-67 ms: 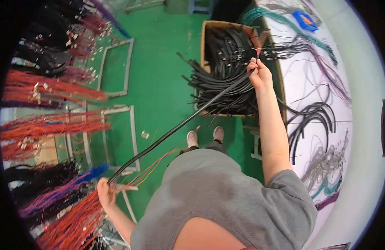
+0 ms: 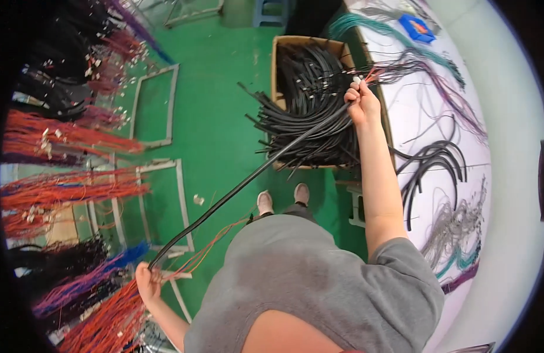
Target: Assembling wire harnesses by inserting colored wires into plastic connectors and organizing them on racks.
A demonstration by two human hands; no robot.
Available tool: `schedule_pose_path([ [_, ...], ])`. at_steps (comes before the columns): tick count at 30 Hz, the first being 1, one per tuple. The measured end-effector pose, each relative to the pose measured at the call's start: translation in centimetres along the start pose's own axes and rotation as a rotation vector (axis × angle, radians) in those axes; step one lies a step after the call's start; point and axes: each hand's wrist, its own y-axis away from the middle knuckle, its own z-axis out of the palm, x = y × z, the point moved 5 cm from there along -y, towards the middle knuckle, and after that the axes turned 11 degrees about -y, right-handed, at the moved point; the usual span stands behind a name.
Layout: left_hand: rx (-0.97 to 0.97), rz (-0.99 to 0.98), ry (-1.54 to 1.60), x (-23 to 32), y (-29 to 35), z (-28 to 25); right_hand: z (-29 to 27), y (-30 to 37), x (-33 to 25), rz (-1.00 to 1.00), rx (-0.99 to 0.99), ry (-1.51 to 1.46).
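A long black cable sleeve (image 2: pixel 247 182) stretches diagonally across my body, pulled nearly straight. Its lower left end is gripped by my left hand (image 2: pixel 147 283), beside the hanging bundles of wires. Thin orange wires (image 2: pixel 210 246) trail near that hand toward my waist; whether they run into the sleeve is unclear. At the far right, my right hand (image 2: pixel 364 105) pinches the other end, where short orange-red wire ends (image 2: pixel 372 74) stick out past the fingertips. Just left of that hand, a cardboard box (image 2: pixel 275 73) holds many black sleeved cables (image 2: pixel 310 126), some spilling over its side.
Orange wire bundles (image 2: pixel 72 191) hang on the left near grey metal frames (image 2: pixel 181 203). The white table (image 2: pixel 416 126) on my right carries teal wires (image 2: pixel 395 35), curved black tubes (image 2: pixel 439 162), grey wires (image 2: pixel 454 220) and a small blue box (image 2: pixel 417 29). A blue stool (image 2: pixel 271 13) stands far off.
The whole view has shifted slightly. The wire ends past my right fingertips now point more to the right. Both hands keep their grip on the sleeve.
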Motion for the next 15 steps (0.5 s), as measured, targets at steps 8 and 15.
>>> schedule_pose_path([
  [8,0.156,-0.345,-1.790,-9.8,-8.4,-3.0,12.6,9.4,6.5,-0.159,-0.333,0.818],
  [15,-0.437,0.624,-0.812,2.6,-6.8,30.1,16.1,19.5,21.4,0.488,-0.781,1.403],
])
